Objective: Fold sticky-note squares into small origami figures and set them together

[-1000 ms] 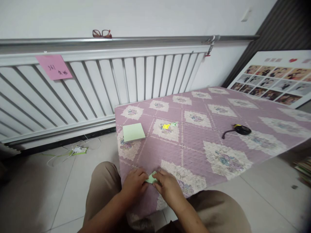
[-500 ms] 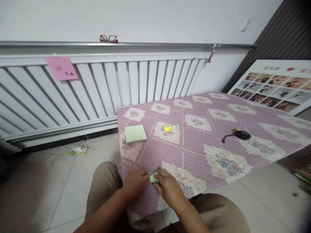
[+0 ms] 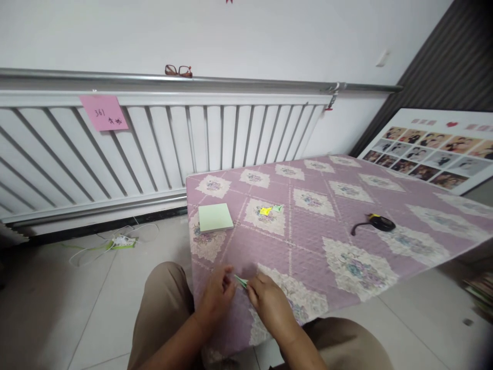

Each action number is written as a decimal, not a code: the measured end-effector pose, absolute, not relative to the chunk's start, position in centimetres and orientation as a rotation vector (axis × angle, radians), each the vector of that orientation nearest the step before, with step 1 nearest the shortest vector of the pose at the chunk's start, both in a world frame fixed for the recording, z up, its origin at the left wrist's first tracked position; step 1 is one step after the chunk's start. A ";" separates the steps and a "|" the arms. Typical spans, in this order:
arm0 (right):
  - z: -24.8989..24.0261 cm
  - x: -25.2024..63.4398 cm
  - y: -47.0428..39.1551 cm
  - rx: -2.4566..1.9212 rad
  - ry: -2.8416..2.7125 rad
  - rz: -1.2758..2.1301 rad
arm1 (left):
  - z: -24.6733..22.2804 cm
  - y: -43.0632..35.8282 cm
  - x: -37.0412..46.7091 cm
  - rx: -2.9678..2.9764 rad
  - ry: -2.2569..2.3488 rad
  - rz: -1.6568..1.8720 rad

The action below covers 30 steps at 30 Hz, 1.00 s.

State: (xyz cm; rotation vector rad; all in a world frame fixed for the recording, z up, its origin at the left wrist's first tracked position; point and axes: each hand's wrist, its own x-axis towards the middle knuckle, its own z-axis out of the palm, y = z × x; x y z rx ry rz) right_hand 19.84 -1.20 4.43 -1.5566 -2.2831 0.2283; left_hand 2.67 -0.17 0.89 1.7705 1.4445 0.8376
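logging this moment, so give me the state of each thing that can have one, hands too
green paper, folded
left hand, open, beside green paper
right hand, closed on green paper
green pad, lying flat
yellow piece, seemingly folded
small green piece, seemingly folded
black gadget, strap trailing
glasses, upright on the pipe
pink note, hanging, written on
power strip, on the floor

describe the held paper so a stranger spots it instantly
At the near end of the purple floral tablecloth, find the right hand. It pinches a slim, folded green paper. The green pad and tiny green piece lie farther away, unheld.
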 end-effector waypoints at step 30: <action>9.9 19.7 -2.9 -1.311 -2.454 0.598 | 7.1 0.6 2.3 1.601 0.944 0.512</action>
